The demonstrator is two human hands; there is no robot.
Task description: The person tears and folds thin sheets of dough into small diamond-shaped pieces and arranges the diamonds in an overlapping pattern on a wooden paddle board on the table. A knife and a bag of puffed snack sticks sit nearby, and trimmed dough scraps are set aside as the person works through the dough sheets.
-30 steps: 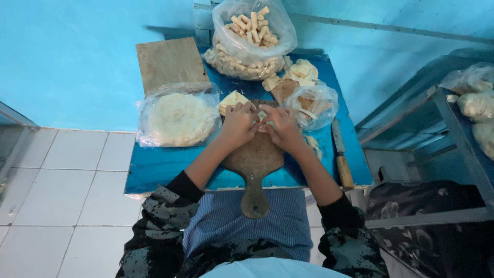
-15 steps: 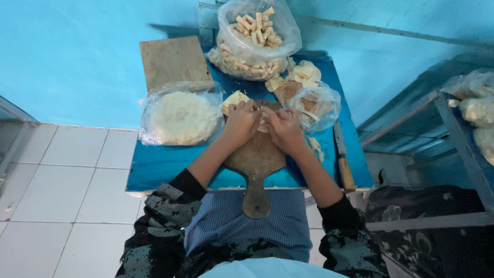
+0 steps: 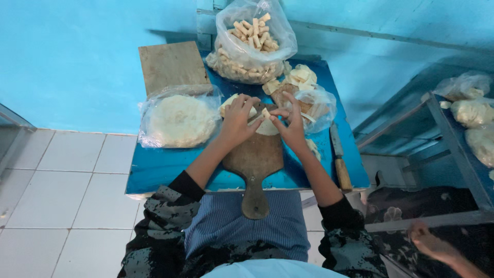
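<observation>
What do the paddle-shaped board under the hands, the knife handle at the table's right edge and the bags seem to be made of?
The paddle-shaped board looks like worn, unfinished brown wood, matt and darkened. The knife handle also seems wooden, tan with a slight sheen; its blade looks like dull grey metal. The bags are thin clear plastic, crinkled and glossy, contents showing through.

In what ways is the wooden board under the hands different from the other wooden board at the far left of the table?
The paddle board is rounded, darker brown, and has a handle reaching over the table's near edge; the square board is rectangular, paler, and has no handle. The paddle board carries a pale dough piece worked by the left hand and right hand; the square board carries nothing. Both are wooden and lie flat on the blue table.
</observation>
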